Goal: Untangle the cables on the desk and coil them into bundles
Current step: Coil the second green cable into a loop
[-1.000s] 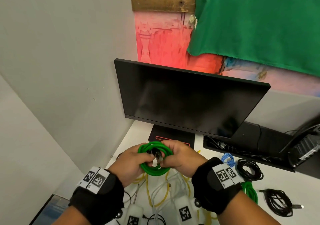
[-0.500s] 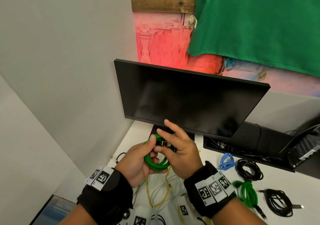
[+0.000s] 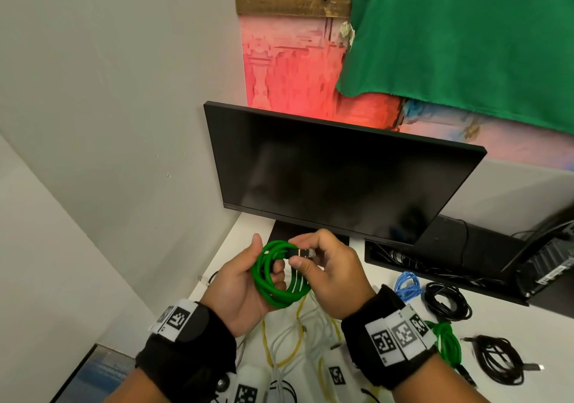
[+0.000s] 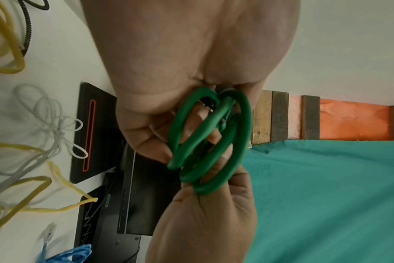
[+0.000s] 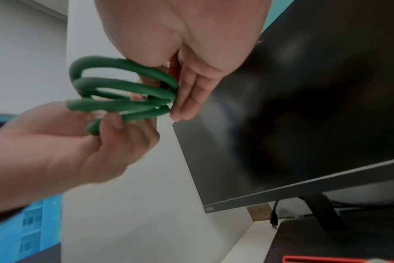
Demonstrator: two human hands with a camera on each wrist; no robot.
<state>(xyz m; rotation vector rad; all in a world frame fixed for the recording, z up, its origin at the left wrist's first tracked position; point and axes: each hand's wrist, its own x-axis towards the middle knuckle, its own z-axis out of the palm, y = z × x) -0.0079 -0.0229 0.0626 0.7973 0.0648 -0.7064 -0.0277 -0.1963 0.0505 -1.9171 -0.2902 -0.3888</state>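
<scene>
A coil of thick green cable (image 3: 273,281) (image 4: 209,142) (image 5: 122,92) hangs in the air above the white desk (image 3: 245,231), in front of the monitor. My left hand (image 3: 245,281) (image 5: 79,138) grips the coil's lower left side with curled fingers. My right hand (image 3: 326,272) (image 5: 191,85) pinches the cable's metal-tipped plug (image 3: 302,253) between thumb and forefinger at the coil's upper right. Loose yellow cable (image 3: 298,340) (image 4: 23,194) and white cable (image 3: 279,346) (image 4: 45,131) lie tangled on the desk under my hands.
A black monitor (image 3: 335,172) stands close behind the hands, on a black base (image 4: 90,131). To the right lie a blue bundle (image 3: 407,287), a second green bundle (image 3: 447,343) and two black bundles (image 3: 447,303) (image 3: 500,359). A grey wall (image 3: 108,123) closes the left side.
My right hand's spread fingers have closed into a pinch on the plug. The coil has turned more upright in my left hand, and both hands sit slightly higher.
</scene>
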